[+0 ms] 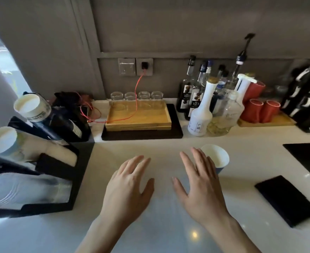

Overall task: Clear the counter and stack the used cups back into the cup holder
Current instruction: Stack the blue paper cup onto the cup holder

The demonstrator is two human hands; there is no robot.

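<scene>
Your left hand (130,181) and right hand (201,181) are flat, fingers spread, holding nothing, low in the middle. The white paper cup with a blue outside (217,157) stands right behind your right fingers. The black slanted cup holder (59,161) at left keeps stacks tipped toward you, easy to reach.

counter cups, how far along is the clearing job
Done: the cup holder at the left already carries stacks of cups. In hand: nothing; the left hand and right hand hover open and empty over the counter. Left: one blue paper cup stands upright behind the right hand's fingers, not yet stacked.
</scene>
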